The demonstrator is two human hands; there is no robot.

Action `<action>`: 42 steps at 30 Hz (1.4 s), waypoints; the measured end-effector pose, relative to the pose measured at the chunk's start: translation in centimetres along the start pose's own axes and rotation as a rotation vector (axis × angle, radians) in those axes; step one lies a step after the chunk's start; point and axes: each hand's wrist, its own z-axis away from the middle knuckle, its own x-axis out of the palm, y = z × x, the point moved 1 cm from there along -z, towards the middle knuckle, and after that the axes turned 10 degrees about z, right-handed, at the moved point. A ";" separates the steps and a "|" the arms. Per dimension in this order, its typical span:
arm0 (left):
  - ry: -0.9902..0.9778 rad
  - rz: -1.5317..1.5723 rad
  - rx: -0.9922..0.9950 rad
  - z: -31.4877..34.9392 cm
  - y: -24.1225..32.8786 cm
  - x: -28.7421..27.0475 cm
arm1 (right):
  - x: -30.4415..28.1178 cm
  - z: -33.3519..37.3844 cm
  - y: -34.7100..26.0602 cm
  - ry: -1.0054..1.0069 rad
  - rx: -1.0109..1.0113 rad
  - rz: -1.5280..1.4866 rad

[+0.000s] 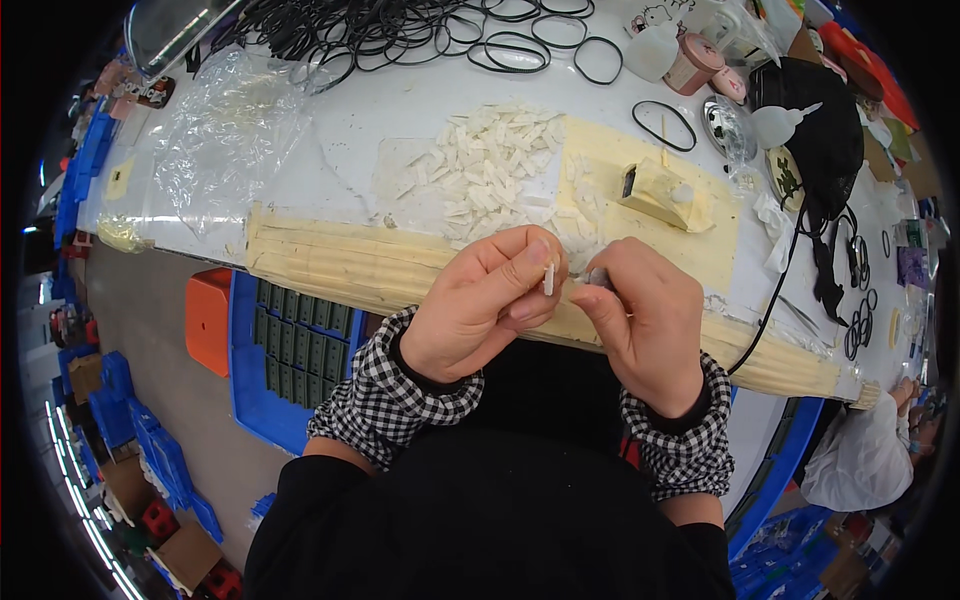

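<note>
Close to the table's front edge, my left hand [490,300] pinches a small white strip-like piece [549,279] between thumb and fingers. Just to its right, my right hand [645,310] is closed with thumb and bent forefinger together. A small greyish thing [598,277] peeks out between those fingers; its kind cannot be made out. Beyond both hands lies a loose pile of small white pieces [490,160], partly on a clear sheet. On yellow sheeting [715,240] right of the pile stands a yellow taped block [660,195] with a dark opening.
Black rubber-like rings [510,50] heap up at the back. Crumpled clear plastic [230,130] lies left. A black cable [770,310], a black bag [825,130] and squeeze bottles crowd the right. Below left are a blue crate [240,370] of dark green parts and an orange stool [207,320].
</note>
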 end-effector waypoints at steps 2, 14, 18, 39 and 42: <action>0.060 -0.001 0.052 0.0 0.3 0.1 | -0.1 0.0 0.6 0.017 0.092 -0.078; 0.043 0.166 0.179 0.1 1.6 -1.9 | 2.1 0.7 0.3 -0.059 0.012 0.139; 0.110 0.109 0.200 0.2 1.7 -1.7 | 2.1 0.7 0.5 -0.041 0.051 0.134; 0.027 0.003 -0.056 -0.2 0.4 -0.6 | 1.2 0.0 -0.3 0.101 -0.098 0.127; 0.003 -0.013 -0.061 -0.2 0.3 -0.8 | 1.2 0.0 -0.4 0.099 -0.093 0.182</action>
